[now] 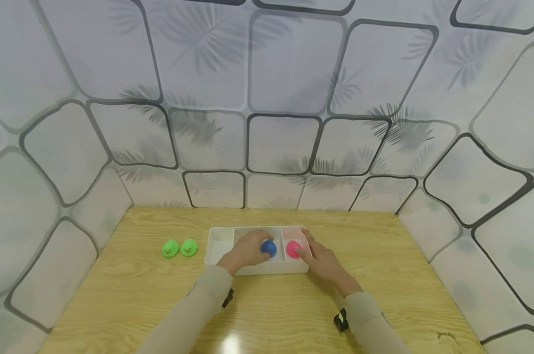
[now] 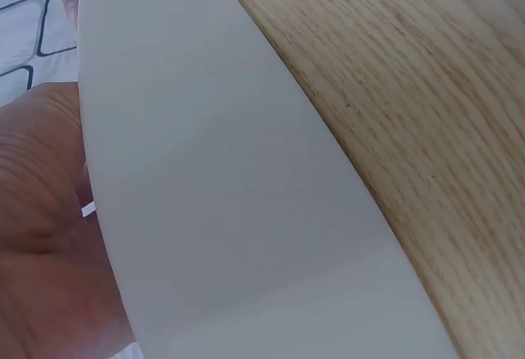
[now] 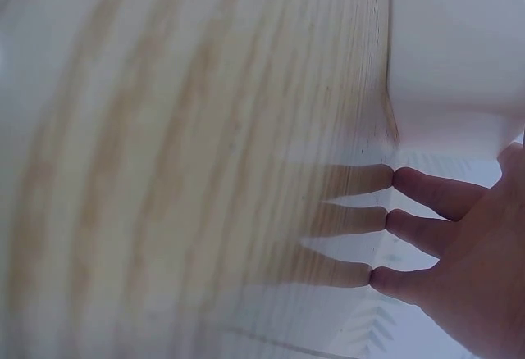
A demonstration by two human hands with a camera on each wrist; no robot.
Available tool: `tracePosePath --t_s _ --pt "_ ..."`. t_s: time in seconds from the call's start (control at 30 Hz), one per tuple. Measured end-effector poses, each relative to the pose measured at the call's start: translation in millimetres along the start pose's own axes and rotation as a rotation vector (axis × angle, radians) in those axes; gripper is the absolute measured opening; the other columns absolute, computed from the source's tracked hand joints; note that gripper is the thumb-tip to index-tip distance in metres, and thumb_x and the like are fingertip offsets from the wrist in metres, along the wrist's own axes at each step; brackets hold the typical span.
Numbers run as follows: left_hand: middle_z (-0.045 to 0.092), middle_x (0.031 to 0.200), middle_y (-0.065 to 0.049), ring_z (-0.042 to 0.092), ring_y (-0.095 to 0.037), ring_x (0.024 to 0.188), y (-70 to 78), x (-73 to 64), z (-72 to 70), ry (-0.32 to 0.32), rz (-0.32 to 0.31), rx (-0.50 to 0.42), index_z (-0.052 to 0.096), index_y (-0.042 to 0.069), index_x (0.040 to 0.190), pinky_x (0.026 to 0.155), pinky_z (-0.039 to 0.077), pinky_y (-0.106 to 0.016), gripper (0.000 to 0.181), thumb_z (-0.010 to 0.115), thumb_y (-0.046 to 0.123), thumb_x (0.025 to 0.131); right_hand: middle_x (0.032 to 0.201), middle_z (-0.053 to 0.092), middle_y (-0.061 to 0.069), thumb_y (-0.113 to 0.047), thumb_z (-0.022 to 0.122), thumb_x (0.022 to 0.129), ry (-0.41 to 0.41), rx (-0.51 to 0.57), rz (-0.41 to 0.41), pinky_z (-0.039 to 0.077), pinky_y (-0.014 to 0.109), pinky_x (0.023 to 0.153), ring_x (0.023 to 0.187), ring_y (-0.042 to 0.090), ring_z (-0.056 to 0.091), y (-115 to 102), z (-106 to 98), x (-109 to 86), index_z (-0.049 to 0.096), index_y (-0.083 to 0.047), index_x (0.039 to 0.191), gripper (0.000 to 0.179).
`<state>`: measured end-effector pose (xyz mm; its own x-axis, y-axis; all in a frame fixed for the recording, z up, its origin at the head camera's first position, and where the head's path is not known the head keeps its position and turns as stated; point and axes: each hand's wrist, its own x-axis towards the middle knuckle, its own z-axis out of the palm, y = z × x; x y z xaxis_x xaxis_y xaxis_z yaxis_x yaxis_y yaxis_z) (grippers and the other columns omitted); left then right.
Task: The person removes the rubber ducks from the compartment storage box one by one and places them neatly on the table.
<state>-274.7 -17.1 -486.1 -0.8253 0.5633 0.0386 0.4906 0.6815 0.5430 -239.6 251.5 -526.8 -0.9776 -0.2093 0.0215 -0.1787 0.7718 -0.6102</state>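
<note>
A long white tray (image 1: 263, 268) with three compartments stands on the table. My left hand (image 1: 248, 250) reaches over its front wall into the middle compartment, fingers and thumb round a small round blue toy (image 1: 268, 249). In the right compartment sits a similar pink toy (image 1: 294, 249). At the tray's right end is my right hand (image 1: 326, 263), its thumb over the rim close to the pink toy. The right wrist view shows its other fingers (image 3: 435, 195) extended and spread, their tips down on the tabletop beside the tray. The left compartment (image 1: 220, 246) holds nothing.
Two bright green toy ducks, one (image 1: 170, 248) beside the other (image 1: 189, 247), sit on the wood-grain table (image 1: 160, 295) left of the tray. Patterned white panels (image 1: 284, 142) rise behind and along both sides of the table.
</note>
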Motion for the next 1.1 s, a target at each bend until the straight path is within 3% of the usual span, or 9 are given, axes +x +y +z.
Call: tracePosePath --t_s 0.63,1.1 --pt "0.066 0.141 -0.016 0.060 -0.040 0.133 6.5 6.3 0.1 -0.063 -0.070 0.077 0.072 0.006 0.128 0.111 0.051 -0.056 0.039 0.078 0.007 0.089 0.162 0.045 0.026 -0.052 0.049 0.109 0.006 -0.003 -0.018 0.038 0.063 0.121 0.146 0.048 0.048 1.1 1.4 0.8 0.020 -0.022 0.170 0.074" --pt "0.070 0.129 -0.015 0.064 -0.036 0.122 2.4 7.3 4.5 -0.041 -0.068 0.029 0.074 0.005 0.122 0.107 0.053 -0.054 0.033 0.078 0.009 0.090 0.158 0.049 0.027 -0.052 0.050 0.109 0.019 -0.016 -0.018 0.041 0.063 0.119 0.142 0.049 0.052 1.1 0.9 -0.1 0.022 -0.021 0.170 0.074"
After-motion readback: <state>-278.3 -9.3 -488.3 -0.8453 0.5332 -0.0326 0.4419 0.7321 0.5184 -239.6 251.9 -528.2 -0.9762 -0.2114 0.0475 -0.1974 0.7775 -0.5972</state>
